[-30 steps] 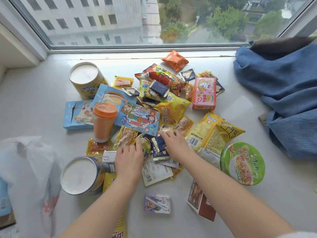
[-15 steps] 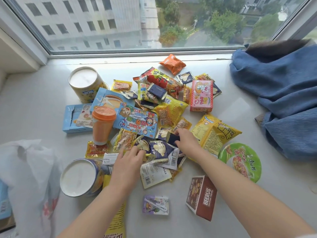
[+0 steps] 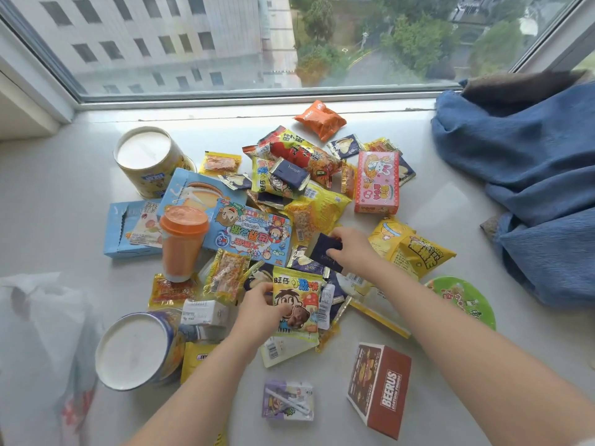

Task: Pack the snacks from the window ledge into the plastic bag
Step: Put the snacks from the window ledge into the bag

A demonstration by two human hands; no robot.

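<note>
A heap of snacks covers the white window ledge (image 3: 64, 188). My left hand (image 3: 260, 312) grips a yellow cartoon candy packet (image 3: 297, 304) at its left edge, lifted over the pile's near side. My right hand (image 3: 352, 251) pinches a small dark navy wrapper (image 3: 323, 249) in the middle of the heap. The white plastic bag (image 3: 45, 342) lies crumpled at the left edge, apart from both hands. An orange-lidded cup (image 3: 182, 243) stands upright left of the hands.
Two round tins (image 3: 145, 159) (image 3: 135, 352) sit on the left. A brown BEERUS box (image 3: 381, 389), a green noodle bowl (image 3: 463, 299) and a small purple packet (image 3: 288, 400) lie near me. Blue cloth (image 3: 528, 175) fills the right side. The window frame (image 3: 257, 98) bounds the far edge.
My left hand has taken hold of the yellow cartoon packet and raised it. My right hand has moved up and right and now pinches the navy wrapper.
</note>
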